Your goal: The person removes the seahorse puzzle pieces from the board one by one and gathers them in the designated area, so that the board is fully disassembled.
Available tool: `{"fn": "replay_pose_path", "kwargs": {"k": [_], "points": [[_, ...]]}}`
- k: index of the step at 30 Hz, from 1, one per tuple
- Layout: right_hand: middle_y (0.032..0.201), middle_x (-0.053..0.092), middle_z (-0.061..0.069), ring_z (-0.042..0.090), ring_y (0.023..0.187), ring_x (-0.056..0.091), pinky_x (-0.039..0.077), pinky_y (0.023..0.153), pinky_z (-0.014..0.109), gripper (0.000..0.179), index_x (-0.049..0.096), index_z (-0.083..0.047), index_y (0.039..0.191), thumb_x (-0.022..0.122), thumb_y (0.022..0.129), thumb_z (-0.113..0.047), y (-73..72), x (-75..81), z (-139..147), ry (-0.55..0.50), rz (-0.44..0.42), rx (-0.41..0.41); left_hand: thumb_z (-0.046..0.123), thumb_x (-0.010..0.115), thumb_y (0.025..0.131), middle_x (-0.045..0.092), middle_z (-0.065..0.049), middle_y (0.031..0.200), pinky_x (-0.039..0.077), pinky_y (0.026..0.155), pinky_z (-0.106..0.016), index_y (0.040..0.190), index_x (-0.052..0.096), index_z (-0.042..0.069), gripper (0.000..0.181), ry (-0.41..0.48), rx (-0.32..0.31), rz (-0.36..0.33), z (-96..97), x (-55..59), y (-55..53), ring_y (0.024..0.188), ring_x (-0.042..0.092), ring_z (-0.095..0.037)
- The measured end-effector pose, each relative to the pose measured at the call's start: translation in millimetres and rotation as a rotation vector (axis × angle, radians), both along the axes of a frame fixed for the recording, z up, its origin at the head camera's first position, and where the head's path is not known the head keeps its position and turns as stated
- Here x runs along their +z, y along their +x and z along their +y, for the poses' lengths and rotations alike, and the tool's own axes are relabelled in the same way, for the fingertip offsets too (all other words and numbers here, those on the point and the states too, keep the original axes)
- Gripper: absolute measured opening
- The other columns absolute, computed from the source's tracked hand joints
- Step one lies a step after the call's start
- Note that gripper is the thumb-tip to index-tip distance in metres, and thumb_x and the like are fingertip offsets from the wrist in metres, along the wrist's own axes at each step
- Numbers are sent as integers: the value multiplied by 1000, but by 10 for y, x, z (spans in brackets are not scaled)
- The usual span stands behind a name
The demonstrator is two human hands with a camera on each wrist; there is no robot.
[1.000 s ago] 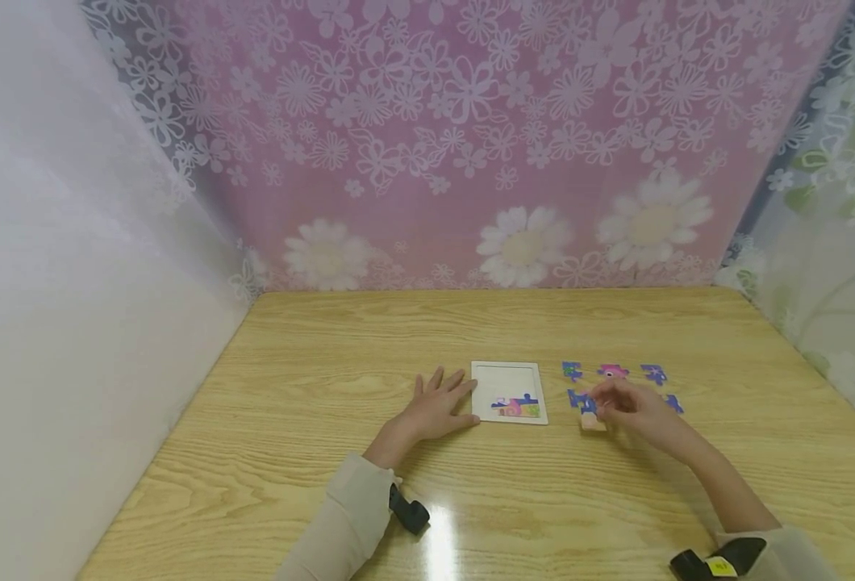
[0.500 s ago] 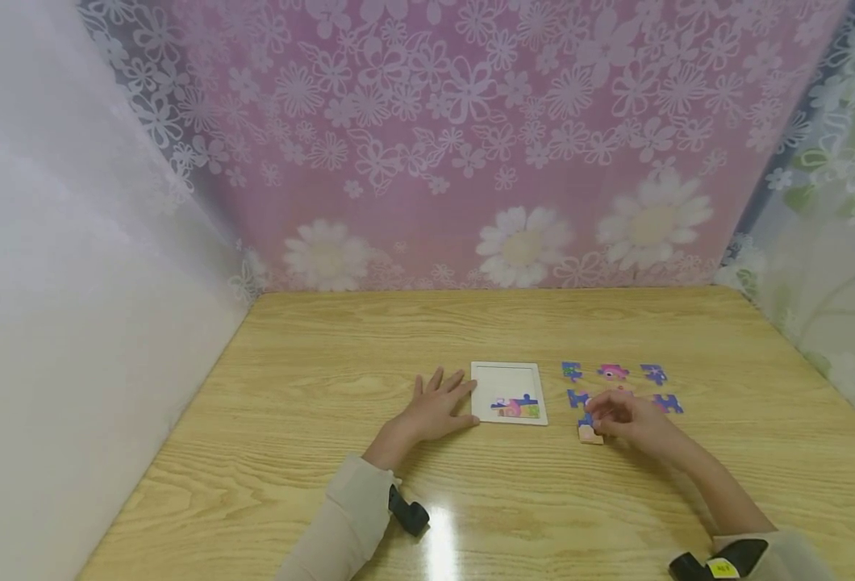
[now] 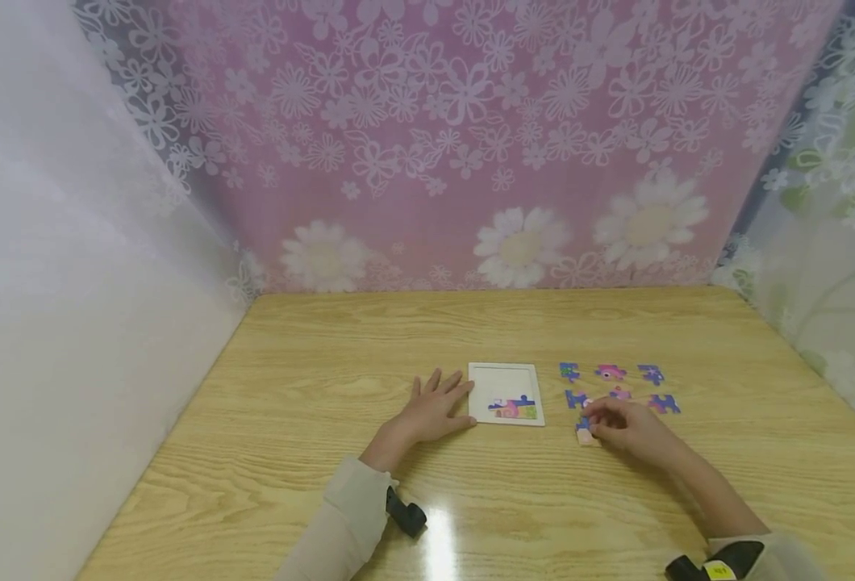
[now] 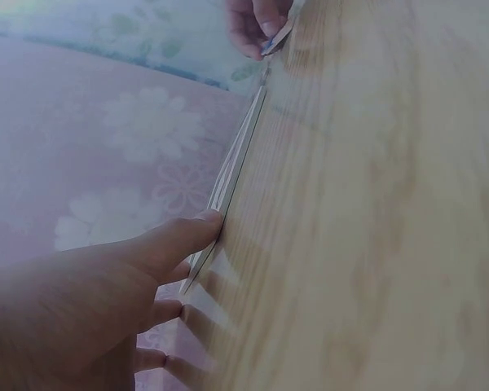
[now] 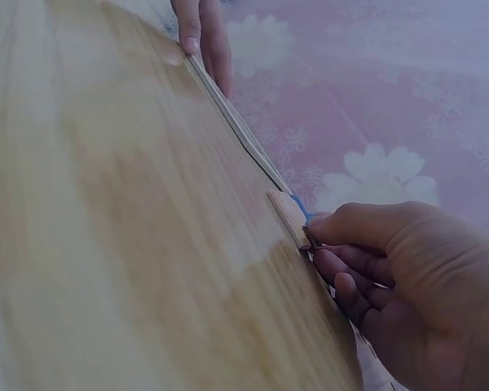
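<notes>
A square white puzzle frame [image 3: 496, 379] lies on the table, with joined pieces [image 3: 515, 407] in its lower right corner. My left hand [image 3: 430, 415] rests beside it, fingers spread and fairly straight; thumb and fingertips touch its left edge. To the right of the frame, my right hand [image 3: 634, 430] pinches a blue and light-coloured puzzle piece [image 3: 584, 436] between thumb and fingers. In the right wrist view, the piece [image 5: 291, 218] is tilted, low over the table, partly covered by the fingertips. Above that hand lie several loose pieces, among them a pink one with an eye [image 3: 611, 372].
Blue loose pieces [image 3: 650, 373] form rough rows right of the frame; my right hand partly covers some. A wood-grain table [image 3: 326, 347] reaches back to a pink flowered curtain [image 3: 398, 202]. A pale curtain [image 3: 93, 282] hangs along the left side.
My right hand has moved slightly toward me with the pinched piece, uncovering more of the loose pieces behind it. My left hand stays at the frame's edge.
</notes>
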State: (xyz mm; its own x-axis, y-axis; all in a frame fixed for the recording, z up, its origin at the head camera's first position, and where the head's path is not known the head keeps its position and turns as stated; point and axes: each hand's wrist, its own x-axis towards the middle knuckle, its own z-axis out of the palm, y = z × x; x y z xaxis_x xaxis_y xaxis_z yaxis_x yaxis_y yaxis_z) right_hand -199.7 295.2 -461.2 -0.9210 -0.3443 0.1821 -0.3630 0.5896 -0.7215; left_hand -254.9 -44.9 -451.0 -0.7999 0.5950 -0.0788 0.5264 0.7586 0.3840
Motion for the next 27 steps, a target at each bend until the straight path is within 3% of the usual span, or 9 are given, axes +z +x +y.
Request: {"fn": "replay_pose_path", "kwargs": {"k": [7,27], "points": [[80,57,-3,8,69,52,45,58,23,14,64,-3,100,64,86,-5,15,-29,-2,27,18,-15,49,48,91,15,-6,151,-3,102,-59,146,28,19,66,11,-5,-5,-11,2,2,136,1,-34],[80,54,-3,8,68,48,42,57,22,14,64,-2,99,64,86,-5,15,1,-14,36,28,-5,49,49,91,17,-6,151,-3,102,-59,146,29,19,66,17,-1,4,-11,0,2,136,2,-34]]}}
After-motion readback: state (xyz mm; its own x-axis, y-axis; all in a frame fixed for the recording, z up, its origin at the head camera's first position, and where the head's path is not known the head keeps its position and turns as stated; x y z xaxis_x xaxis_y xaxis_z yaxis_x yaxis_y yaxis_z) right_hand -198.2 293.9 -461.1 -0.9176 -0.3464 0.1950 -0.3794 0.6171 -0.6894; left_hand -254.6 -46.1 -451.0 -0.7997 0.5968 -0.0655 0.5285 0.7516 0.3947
